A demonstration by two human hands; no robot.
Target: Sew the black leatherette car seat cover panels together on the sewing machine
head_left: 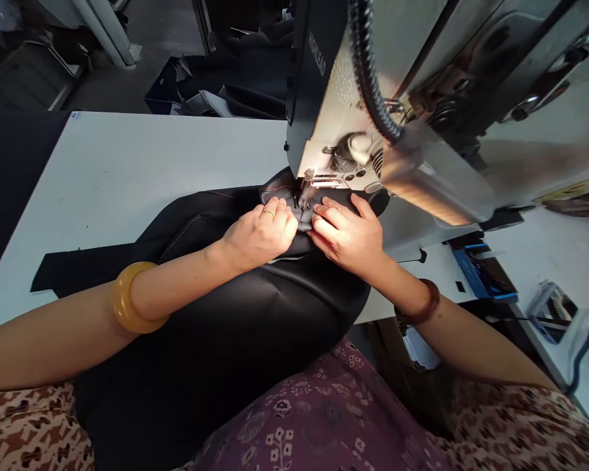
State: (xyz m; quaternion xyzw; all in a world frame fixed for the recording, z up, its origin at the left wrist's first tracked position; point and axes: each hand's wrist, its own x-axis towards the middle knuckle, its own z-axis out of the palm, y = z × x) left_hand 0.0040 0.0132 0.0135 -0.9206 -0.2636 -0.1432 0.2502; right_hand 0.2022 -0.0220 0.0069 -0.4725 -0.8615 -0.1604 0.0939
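A large black leather-like cover [235, 320] with stitched seams spreads over the white table and hangs down over my lap. Its edge lies beneath the presser foot [305, 195] of an industrial sewing machine [319, 98]. My left hand [264, 232], fingers curled, grips the cover just left of the foot. Close by on the right, my right hand [346, 232] holds the same edge, its fingertips pressed onto the material. A short seam shows between the two hands. Both thumbs are partly hidden, and the needle tip is hard to make out.
The white table [177, 154] extends to the left. The machine's head stands close above my hands, with a braided black hose [368, 72] in front. At right lie a blue box [485, 271] and a clear plastic case [552, 311]. Dark material fills a blue bin [161, 88] behind the table.
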